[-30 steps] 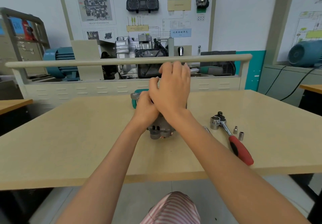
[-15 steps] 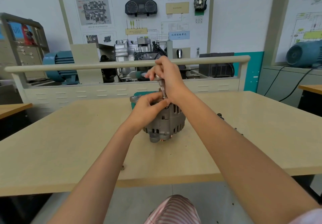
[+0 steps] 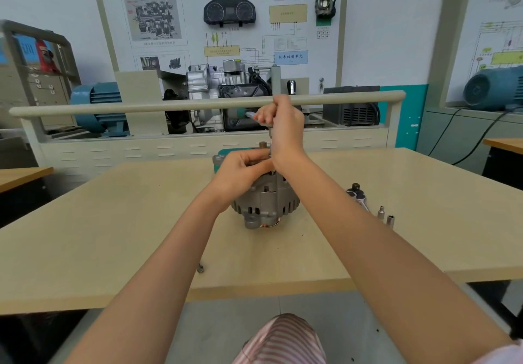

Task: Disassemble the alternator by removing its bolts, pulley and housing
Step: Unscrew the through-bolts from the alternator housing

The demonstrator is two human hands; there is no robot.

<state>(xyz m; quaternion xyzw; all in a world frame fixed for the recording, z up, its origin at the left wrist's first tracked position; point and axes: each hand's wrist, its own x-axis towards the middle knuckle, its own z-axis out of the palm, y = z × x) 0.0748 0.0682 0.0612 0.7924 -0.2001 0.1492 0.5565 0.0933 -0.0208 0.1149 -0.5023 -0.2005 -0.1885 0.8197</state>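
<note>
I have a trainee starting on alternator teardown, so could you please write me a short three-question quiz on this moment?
1. True or false: the right hand holds a tool upright above the alternator.
2. Which lies nearest the table's front edge? A) the two small sockets B) the small loose metal part C) the ratchet head
3. Fill in: the left hand grips the ____ of the alternator.

Key
1. True; its fingers are curled round the handle, and the thin shaft runs straight down.
2. B.
3. Top.
</note>
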